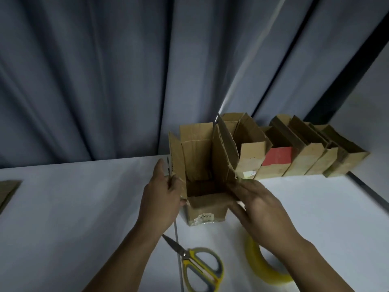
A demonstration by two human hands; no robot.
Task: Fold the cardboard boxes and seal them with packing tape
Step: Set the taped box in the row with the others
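Observation:
A small brown cardboard box (207, 209) stands upright on the white table (84, 207), its top flaps raised. My left hand (162, 199) grips the left flap (175, 163) near its lower edge. My right hand (256, 209) presses against the right flap (224, 152) and the box's right side, fingers spread along the cardboard. A roll of yellow packing tape (262, 265) lies on the table under my right wrist, partly hidden by it. Yellow-handled scissors (200, 264) lie in front of the box, blades pointing toward my left hand.
A row of several open cardboard boxes (305, 152), one with a red panel (277, 155), stands at the back right against the grey curtain (105, 81). A flat piece of cardboard (7, 190) lies at the left edge. The table's right edge runs close behind the boxes.

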